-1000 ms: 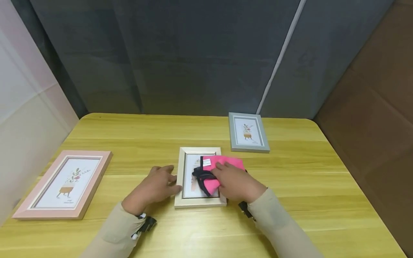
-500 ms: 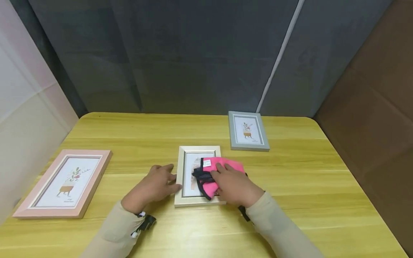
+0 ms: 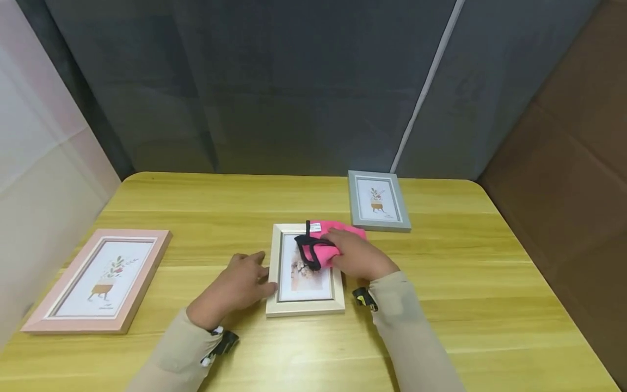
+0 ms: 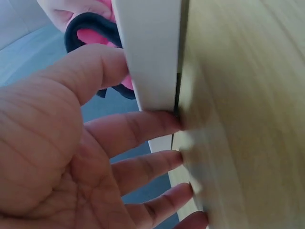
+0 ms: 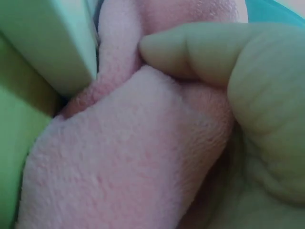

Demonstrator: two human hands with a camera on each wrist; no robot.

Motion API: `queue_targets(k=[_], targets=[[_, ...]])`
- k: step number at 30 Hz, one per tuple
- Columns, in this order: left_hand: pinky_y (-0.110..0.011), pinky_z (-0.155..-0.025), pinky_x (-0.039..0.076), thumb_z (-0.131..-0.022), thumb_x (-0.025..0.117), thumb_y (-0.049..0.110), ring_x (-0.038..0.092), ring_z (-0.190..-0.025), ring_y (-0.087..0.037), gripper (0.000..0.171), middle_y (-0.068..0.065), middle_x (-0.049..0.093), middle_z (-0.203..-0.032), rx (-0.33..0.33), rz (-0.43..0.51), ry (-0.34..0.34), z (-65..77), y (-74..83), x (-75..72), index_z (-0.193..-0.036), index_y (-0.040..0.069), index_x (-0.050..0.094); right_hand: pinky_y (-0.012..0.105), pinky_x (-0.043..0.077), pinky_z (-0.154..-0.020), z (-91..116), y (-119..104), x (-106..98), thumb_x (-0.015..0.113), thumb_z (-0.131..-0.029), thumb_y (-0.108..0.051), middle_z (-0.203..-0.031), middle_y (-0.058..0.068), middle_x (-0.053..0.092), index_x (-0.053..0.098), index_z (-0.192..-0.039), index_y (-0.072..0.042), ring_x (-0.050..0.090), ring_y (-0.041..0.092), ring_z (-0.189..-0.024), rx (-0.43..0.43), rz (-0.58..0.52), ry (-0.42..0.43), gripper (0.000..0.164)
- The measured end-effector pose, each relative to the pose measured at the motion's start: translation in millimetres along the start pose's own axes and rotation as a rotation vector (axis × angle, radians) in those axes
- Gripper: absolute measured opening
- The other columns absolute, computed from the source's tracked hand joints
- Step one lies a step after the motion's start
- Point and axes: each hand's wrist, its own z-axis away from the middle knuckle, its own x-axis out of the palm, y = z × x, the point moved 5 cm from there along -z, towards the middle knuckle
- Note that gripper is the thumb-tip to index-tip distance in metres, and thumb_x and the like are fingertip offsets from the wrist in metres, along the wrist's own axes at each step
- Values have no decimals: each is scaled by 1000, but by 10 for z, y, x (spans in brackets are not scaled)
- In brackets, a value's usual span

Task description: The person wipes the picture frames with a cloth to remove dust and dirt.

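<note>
A pale, cream-silver picture frame (image 3: 305,309) lies flat on the table, with a floral print behind its pane. My left hand (image 3: 237,284) rests against the frame's left edge. In the left wrist view the thumb (image 4: 107,67) touches the frame's border (image 4: 152,52), while extended fingers reach its side and the tabletop. My right hand (image 3: 362,255) grips a bunched pink cloth (image 3: 325,251) with black trim and a small white label, over the upper right of the frame. The right wrist view shows the thumb (image 5: 190,50) pressing into the fuzzy cloth (image 5: 109,148), whose folds hide the other fingers.
A pink picture frame (image 3: 56,324) lies at the left of the wooden table (image 3: 220,204). Farther back on the right is a grey-blue picture frame (image 3: 379,224). A dark curtain (image 3: 294,98) stands behind the table, with a brown panel (image 3: 578,163) along the right.
My right hand and the pink cloth have moved up toward the frame's far end, uncovering more of the print's lower part. The left hand stays in place.
</note>
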Motion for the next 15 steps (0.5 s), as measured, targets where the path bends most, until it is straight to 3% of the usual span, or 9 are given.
queue_targets(k=[2, 5, 9, 12, 15], targets=[[-64, -106, 31, -91, 68, 27, 43, -128, -56, 43, -35, 56, -129, -22, 9, -35, 16, -4, 10, -113, -10, 70, 43, 56, -79, 27, 23, -57, 61, -95, -10, -130, 8, 60, 54, -142, -16, 66, 29, -94, 27, -49, 20, 48], [-67, -106, 30, -89, 72, 34, 31, -132, -61, 60, -38, 39, -145, -70, 51, -119, 56, -24, 37, -130, -9, 60, 35, 50, -56, 87, 74, -216, 57, -96, -10, -102, 7, 65, 61, -129, -17, 58, 25, -64, 61, -120, 100, 33], [-71, -107, 24, -86, 75, 37, 15, -139, -60, 77, -36, 21, -155, -98, 114, -209, 114, -21, 58, -143, -6, 47, 40, 51, -71, 210, 113, -505, 52, -96, -8, -99, 10, 67, 62, -118, -13, 59, 27, -83, 87, -144, 318, 25], [-72, -108, 20, -87, 75, 37, 9, -141, -60, 79, -37, 15, -156, -92, 149, -237, 151, 14, 62, -145, -6, 45, 47, 50, -76, 279, 114, -651, 51, -95, -5, -103, 13, 67, 60, -124, -10, 59, 32, -88, 103, -146, 491, 31], [-71, -108, 19, -87, 75, 39, 6, -141, -60, 79, -38, 13, -155, -82, 153, -242, 176, 58, 69, -145, -6, 45, 48, 51, -82, 226, 94, -622, 54, -95, -3, -110, 14, 68, 60, -128, -9, 61, 32, -94, 74, -105, 547, 34]])
